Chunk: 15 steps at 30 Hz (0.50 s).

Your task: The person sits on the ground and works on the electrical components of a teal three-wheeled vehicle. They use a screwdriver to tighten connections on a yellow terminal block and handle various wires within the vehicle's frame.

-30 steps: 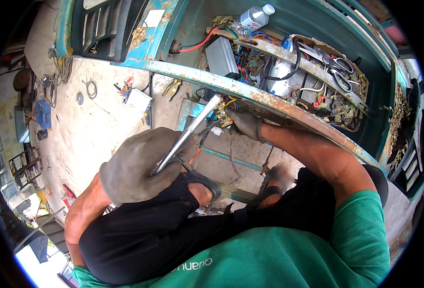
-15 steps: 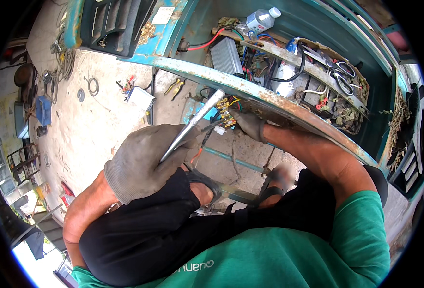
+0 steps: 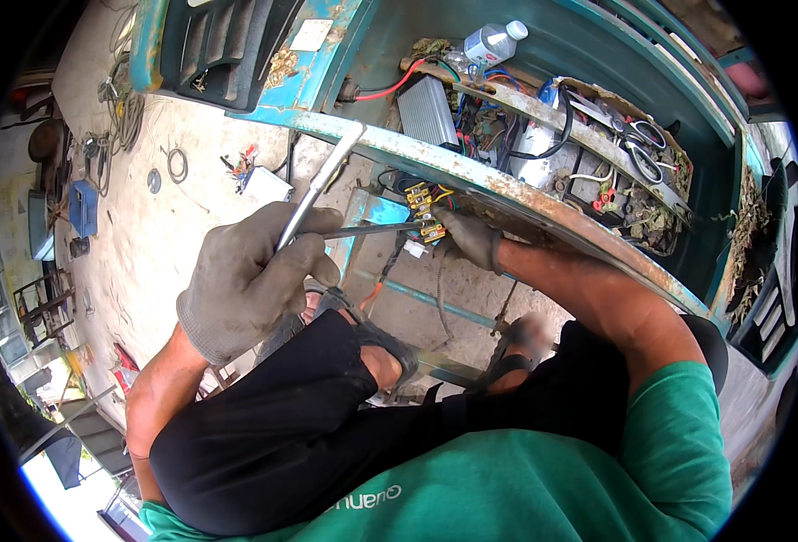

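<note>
My left hand (image 3: pixel 250 275), in a grey work glove, is closed around a T-handle wrench (image 3: pixel 323 185) with a silver bar and a thin dark shaft. The shaft reaches right, and its tip meets a terminal block (image 3: pixel 420 195) with brass-coloured contacts. My right hand (image 3: pixel 469 238), also gloved, grips the block's right side; its fingertips are partly hidden behind it. Coloured wires (image 3: pixel 442 191) run from the block under the teal metal edge. A small white connector (image 3: pixel 416 247) hangs just below the block.
Above is the rusty teal frame (image 3: pixel 507 181) of an open compartment holding a finned silver box (image 3: pixel 427 112), a plastic bottle (image 3: pixel 496 42), scissors (image 3: pixel 645 152) and tangled wiring. A white box with wires (image 3: pixel 267 183) lies on the floor at left, near a wire coil (image 3: pixel 176 163).
My left hand has shifted left and slightly up, and its fingers have loosened somewhat. The silver bar has swung left, uncovering the dark shaft. My right hand stays at the terminal block.
</note>
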Each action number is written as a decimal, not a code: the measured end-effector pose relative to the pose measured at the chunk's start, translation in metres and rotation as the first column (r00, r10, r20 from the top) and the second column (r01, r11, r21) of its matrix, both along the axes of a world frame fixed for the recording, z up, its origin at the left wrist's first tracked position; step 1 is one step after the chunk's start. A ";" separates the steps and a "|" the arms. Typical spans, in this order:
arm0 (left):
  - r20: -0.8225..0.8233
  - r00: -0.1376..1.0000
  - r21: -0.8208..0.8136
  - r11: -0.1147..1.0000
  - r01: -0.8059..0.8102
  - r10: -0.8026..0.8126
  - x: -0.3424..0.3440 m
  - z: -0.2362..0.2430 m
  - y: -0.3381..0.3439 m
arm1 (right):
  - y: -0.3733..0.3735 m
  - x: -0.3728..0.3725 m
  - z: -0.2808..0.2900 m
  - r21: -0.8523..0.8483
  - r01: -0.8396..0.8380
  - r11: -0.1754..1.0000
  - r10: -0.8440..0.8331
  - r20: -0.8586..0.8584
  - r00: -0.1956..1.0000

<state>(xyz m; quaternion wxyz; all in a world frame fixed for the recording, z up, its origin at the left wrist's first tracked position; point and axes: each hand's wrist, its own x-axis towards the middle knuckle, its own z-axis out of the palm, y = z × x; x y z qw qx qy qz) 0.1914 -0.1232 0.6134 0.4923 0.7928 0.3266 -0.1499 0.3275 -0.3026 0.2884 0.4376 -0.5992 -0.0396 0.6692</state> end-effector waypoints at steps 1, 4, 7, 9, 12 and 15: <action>0.004 1.000 0.034 0.999 -0.030 0.030 -0.003 0.000 0.001 | 0.000 0.000 0.000 0.003 0.001 1.000 -0.001 -0.005 1.000; -0.004 0.998 0.058 0.996 -0.066 0.066 -0.006 -0.002 0.002 | 0.001 0.001 0.000 0.008 0.000 1.000 0.001 -0.021 1.000; 0.031 0.996 0.073 0.994 -0.083 0.081 -0.009 -0.007 0.000 | 0.001 0.001 -0.001 0.008 0.002 1.000 -0.001 -0.034 0.999; 0.037 0.997 0.070 0.995 -0.069 0.067 -0.010 -0.009 0.002 | 0.000 0.000 -0.003 0.022 0.008 1.000 -0.007 -0.039 0.999; 0.030 0.998 0.070 0.996 -0.048 0.046 -0.008 -0.009 0.003 | 0.000 0.001 -0.002 0.023 0.005 1.000 -0.004 -0.029 1.000; 0.016 0.999 0.065 0.997 -0.041 0.040 -0.005 -0.008 0.003 | 0.001 0.002 -0.001 0.005 -0.007 1.000 0.007 -0.039 0.999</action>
